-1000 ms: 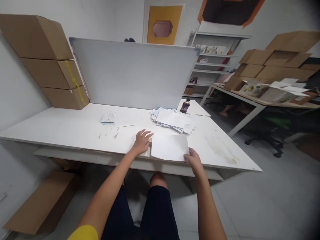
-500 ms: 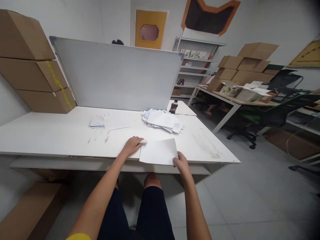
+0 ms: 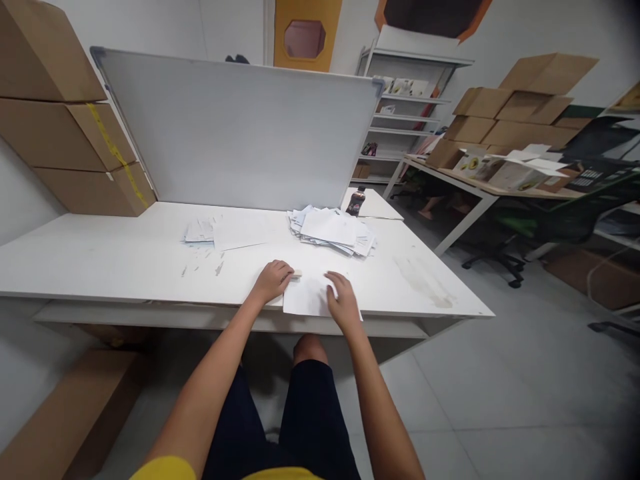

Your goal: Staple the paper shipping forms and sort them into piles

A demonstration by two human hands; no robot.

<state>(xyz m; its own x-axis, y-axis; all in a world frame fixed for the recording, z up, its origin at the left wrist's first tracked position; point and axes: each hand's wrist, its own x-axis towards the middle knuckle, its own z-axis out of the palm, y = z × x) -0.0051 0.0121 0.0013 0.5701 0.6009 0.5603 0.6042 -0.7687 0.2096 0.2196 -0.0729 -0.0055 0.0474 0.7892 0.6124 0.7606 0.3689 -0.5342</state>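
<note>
A white sheet of paper (image 3: pixel 306 298) lies at the front edge of the white table. My left hand (image 3: pixel 273 280) is closed on a small pale block (image 3: pixel 297 273) at the sheet's upper left corner; its exact kind is too small to tell. Over the right part of the sheet is my right hand (image 3: pixel 343 300), its fingers apart and nothing visible in them. Beyond the hands rests a messy stack of papers (image 3: pixel 330 228). To the left, a smaller pile of paper pieces (image 3: pixel 200 231) sits beside another white sheet (image 3: pixel 237 232).
A whiteboard (image 3: pixel 240 133) stands along the table's back, with stacked cardboard boxes (image 3: pixel 75 133) at its left. A dark bottle (image 3: pixel 356 201) stands behind the paper stack. Farther right are a second table (image 3: pixel 480 189) loaded with boxes and an office chair (image 3: pixel 520 233).
My right hand has let go of the sheet's right edge and moved left over the paper. The sheet now lies flatter. My left hand stays at the block. The camera view has tilted slightly down.
</note>
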